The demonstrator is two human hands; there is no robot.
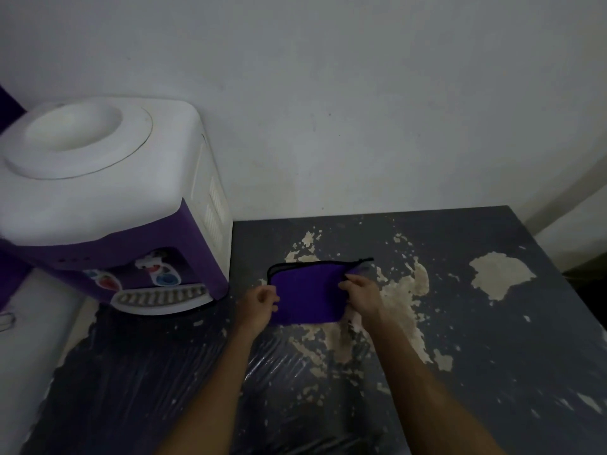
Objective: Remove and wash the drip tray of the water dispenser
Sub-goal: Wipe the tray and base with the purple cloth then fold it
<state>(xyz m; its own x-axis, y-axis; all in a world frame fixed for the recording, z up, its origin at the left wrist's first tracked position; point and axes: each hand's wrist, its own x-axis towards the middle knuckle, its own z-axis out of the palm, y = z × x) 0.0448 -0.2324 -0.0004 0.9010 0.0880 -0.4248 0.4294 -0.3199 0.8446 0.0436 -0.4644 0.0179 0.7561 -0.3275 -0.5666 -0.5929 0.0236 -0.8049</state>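
Note:
A white and purple water dispenser (108, 205) stands at the left of the dark table (492, 339). Its white slotted drip tray (161, 298) sits in place under the taps at the dispenser's foot. To the right of it lies a purple cloth (307, 292) with a black hem, folded on the table. My left hand (258, 305) grips the cloth's left edge. My right hand (359, 290) pinches its upper right corner, which is lifted and folded over.
The table's dark coating is peeled in pale patches (501, 274) around and right of the cloth. Clear plastic film (279, 372) covers the near part. A white surface (29, 339) lies left of the table. A bare wall stands behind.

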